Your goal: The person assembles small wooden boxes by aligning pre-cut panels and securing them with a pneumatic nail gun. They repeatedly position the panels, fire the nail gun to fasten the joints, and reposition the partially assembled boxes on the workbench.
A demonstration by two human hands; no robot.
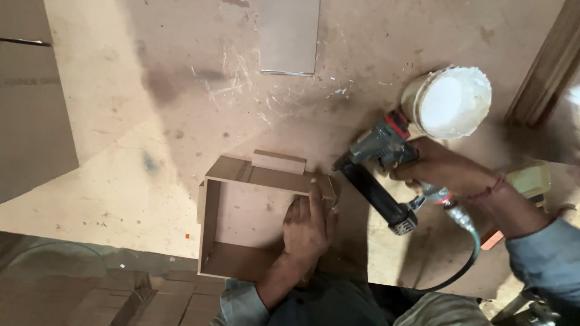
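A small open box frame [212, 211] of brown fibreboard lies on the work board. My left hand [308, 226] rests flat on the frame's right wall, fingers pointing to its far right corner. A short loose strip of board [278, 162] sits against the frame's far wall. My right hand [436, 169] grips a pneumatic nail gun [377, 181], whose nose meets the frame's far right corner. A dark air hose [465, 253] runs from the gun's handle back toward me.
A white tub of glue [453, 101] stands just beyond the gun. A flat rectangular panel [289, 36] lies at the far edge, a large board [30, 102] at the left. Wooden pieces [151, 299] are stacked below the board's near edge. A yellow object [531, 180] sits by my right wrist.
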